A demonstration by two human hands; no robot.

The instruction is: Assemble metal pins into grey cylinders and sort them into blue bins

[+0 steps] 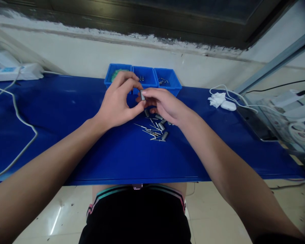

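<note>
Between my two hands is a small silver metal piece (142,95), like a short sleeve or long nut. My left hand (118,100) pinches its ends between thumb and fingertips. From the right, my right hand (162,103) has its thumb and fingers closed on the same piece; its lower fingers are partly hidden. Below them on the blue table (112,156) lies a loose pile of thin pins (152,130), which look like blind rivets, among several silver metal cylinders (164,136).
Behind my hands stand three joined blue bins: the left bin (109,77) holds something green, the middle bin (149,81) metal cylinders, the right bin (176,85) thin metal parts. Rightward are crumpled tissue (217,99), a white case (228,105), cables and a phone (256,123). A power strip (27,73) sits left.
</note>
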